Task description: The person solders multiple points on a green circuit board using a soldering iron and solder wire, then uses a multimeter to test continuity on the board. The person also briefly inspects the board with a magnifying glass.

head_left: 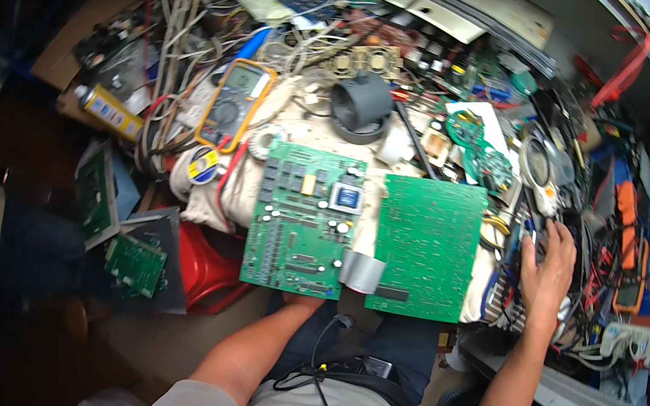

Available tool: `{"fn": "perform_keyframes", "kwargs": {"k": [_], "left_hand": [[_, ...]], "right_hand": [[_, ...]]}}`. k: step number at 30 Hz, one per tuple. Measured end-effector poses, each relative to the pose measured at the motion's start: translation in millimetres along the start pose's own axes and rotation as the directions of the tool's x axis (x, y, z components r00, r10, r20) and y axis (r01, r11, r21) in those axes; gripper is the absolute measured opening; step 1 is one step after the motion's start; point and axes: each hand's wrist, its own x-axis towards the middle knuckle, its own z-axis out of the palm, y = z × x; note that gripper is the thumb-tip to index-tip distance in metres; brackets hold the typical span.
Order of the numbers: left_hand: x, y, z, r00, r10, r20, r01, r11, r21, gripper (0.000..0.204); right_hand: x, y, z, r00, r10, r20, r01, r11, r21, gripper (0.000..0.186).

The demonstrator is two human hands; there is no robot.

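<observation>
Two green circuit boards lie side by side at the bench's front edge, joined by a grey ribbon cable (361, 273). The left board (286, 231) shows its components, among them a blue transformer (348, 198). The right board (427, 242) has its solder side up. My left hand (303, 304) is at the left board's lower edge; its fingers are hidden beneath the board. Right of the boards, my right hand (548, 271) reaches over tools and cables, thumb and fingers apart, with nothing visible in its grasp. Near its fingertips is a white-handled tool (547, 200).
A yellow multimeter (236, 105) and a solder spool (202, 165) are at left. Behind the boards stands a dark grey cylindrical holder (360, 104). Cables and parts crowd the back. A red stool (211, 266) is below, with loose boards (136, 264) beside it.
</observation>
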Motion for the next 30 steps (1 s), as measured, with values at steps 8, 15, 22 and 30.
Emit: {"fn": "perform_keyframes", "kwargs": {"k": [8, 15, 22, 30], "left_hand": [[2.2, 4.6, 2.7, 1.000, -0.016, -0.019, 0.014, 0.996, -0.088, 0.053], [0.2, -35.1, -11.6, 0.989, -0.026, -0.147, -0.026, 0.940, -0.340, 0.042], [-45.2, -87.7, -161.3, 0.895, -0.422, -0.140, 0.045, 0.399, -0.916, 0.049], [30.9, -44.8, -259.5, 0.864, -0.078, -0.497, 0.037, 0.995, -0.092, 0.037]], "right_hand": [[7.5, -54.9, 6.3, 0.991, -0.126, 0.048, 0.119, 0.984, 0.132, 0.050], [-9.0, -92.0, -6.6, 0.976, -0.204, 0.073, 0.176, 0.944, 0.278, 0.050], [-41.2, -91.3, -51.8, 0.988, -0.136, 0.070, 0.095, 0.904, 0.416, 0.048], [-90.5, -115.6, -68.0, 0.973, -0.198, 0.118, 0.090, 0.796, 0.599, 0.049]]}}
